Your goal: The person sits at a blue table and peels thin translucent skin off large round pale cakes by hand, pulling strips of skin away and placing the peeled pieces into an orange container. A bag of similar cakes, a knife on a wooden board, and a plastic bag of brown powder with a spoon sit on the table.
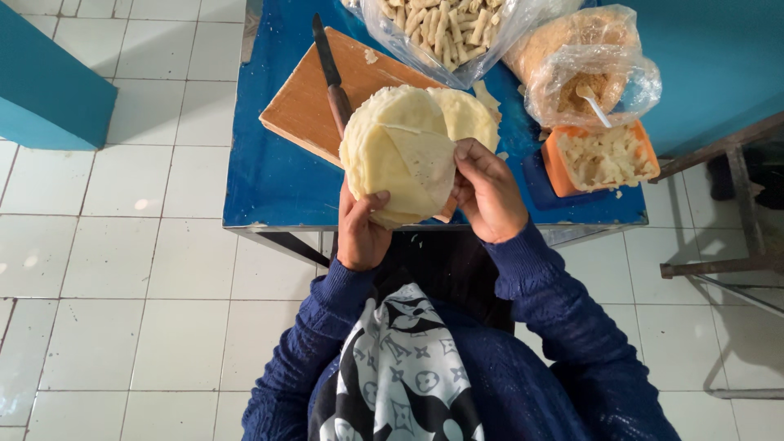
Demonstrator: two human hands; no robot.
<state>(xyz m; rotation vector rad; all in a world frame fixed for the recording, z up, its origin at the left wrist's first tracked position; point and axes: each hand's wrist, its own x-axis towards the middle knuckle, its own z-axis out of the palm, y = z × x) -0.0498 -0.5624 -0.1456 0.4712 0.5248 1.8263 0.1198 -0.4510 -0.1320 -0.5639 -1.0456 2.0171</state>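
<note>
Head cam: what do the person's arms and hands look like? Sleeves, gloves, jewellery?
Both arms wear long dark-blue knit sleeves with a textured weave, ending at the wrists. The left hand and right hand are bare: no gloves, and no rings, watch or bracelet that I can make out. A black-and-white patterned scarf hangs between the arms.

Hidden and cut-off items, head view

Knife [331, 73]: blade tip at 12 o'clock clear, handle end lost under the wrapper stack [396, 159]. Bag of rolled sticks [441, 33]: cropped by top edge. Left hand [361, 233]: fingers concealed beneath stack. Table [269, 180]: far side out of frame.
</note>
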